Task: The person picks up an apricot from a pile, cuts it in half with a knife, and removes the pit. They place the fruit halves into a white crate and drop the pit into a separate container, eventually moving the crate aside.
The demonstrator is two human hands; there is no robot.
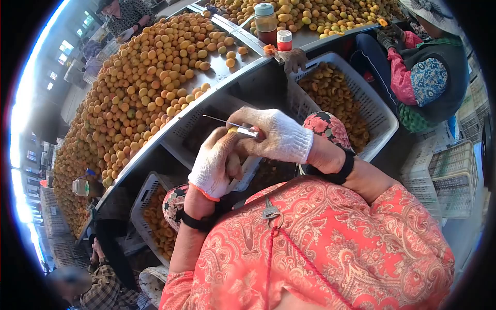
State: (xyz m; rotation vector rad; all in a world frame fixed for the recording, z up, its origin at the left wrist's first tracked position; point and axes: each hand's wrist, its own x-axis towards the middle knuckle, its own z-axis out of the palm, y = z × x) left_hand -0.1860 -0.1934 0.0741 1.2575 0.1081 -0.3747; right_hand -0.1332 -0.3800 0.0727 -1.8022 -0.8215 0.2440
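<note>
One apricot (232,131) is gripped in the closed fingers of the left hand (214,165) and one knife (227,123) is clamped in the right hand (276,137), above three white crates (382,121), beside a fruit-heaped steel table (227,72) where two jars (266,23) are stood.

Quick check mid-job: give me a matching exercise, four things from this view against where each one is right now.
Things:
1. knife
2. apricot
3. tall bottle
4. white crate

Places:
A. standing on the metal table beside the fruit pile
B. below the table edge, holding cut fruit
C. gripped in the gloved right hand
D. held in the gloved left hand

Pairs: 1-C, 2-D, 3-A, 4-B
</note>
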